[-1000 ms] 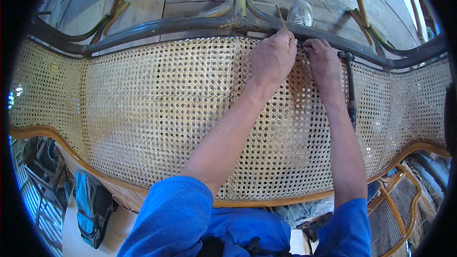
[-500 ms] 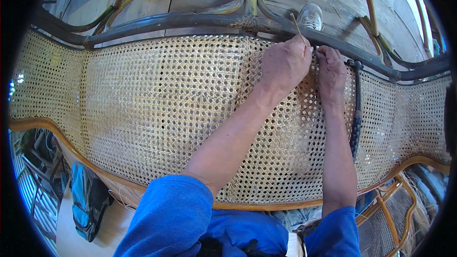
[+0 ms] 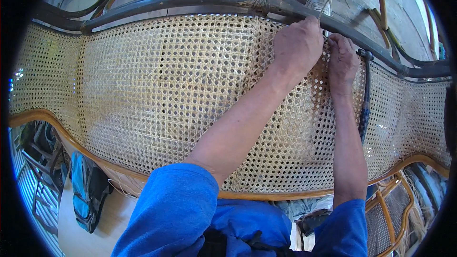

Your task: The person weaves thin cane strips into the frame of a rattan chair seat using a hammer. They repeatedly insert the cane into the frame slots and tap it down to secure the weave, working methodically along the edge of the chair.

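Note:
Woven cane webbing [image 3: 181,85] stretches across a long curved rattan frame in front of me. At its far edge, right of the middle, my left hand [image 3: 300,43] is closed around a thin tan cane strip [image 3: 325,4], whose free end sticks up beyond the dark rail [image 3: 190,2]. My right hand [image 3: 343,62] is just to the right, fingers pinched together at the webbing's edge by the rail. Whatever lies between its fingertips is too small to make out. Beside my right forearm a hammer [image 3: 365,90] with a dark handle lies on the webbing.
An orange-brown rail [image 3: 281,195] borders the webbing's near side. Rattan legs and braces rise beyond the far rail, with a shoe [image 3: 320,1] on the plank floor. A blue and black backpack [image 3: 85,195] lies at lower left; another caned frame [image 3: 388,219] stands at lower right.
The view has shifted, so the far rail sits higher and both hands appear farther right. The cane strip in my left hand now leans right instead of left. My right hand stays pinched at the edge.

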Available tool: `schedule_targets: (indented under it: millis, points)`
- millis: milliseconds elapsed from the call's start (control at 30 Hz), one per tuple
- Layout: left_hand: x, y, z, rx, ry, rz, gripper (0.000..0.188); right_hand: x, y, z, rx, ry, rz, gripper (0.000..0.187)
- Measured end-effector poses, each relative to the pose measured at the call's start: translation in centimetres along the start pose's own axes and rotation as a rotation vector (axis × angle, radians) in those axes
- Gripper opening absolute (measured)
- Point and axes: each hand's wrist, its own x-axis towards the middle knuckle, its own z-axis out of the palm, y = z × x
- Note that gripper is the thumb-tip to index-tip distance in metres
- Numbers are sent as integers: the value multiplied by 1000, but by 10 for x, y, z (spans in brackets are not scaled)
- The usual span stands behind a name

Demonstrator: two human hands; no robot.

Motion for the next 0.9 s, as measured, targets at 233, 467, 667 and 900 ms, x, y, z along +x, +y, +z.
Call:
schedule_targets:
  millis: [233,467,667,900]
  points:
    - [0,0,-4,-46,-34,-8,18,7,-6,-1,3,-20,100,14]
    - [0,-2,-6,-104,-80,-2,18,5,-5,-1,38,13,70,17]
    - [-1,-7,-4,-128,-65,56,18,6,-3,-6,-32,-67,-13,20]
    - [0,-5,-4,-130,-59,40,17,8,-2,-11,-60,-130,-70,21]
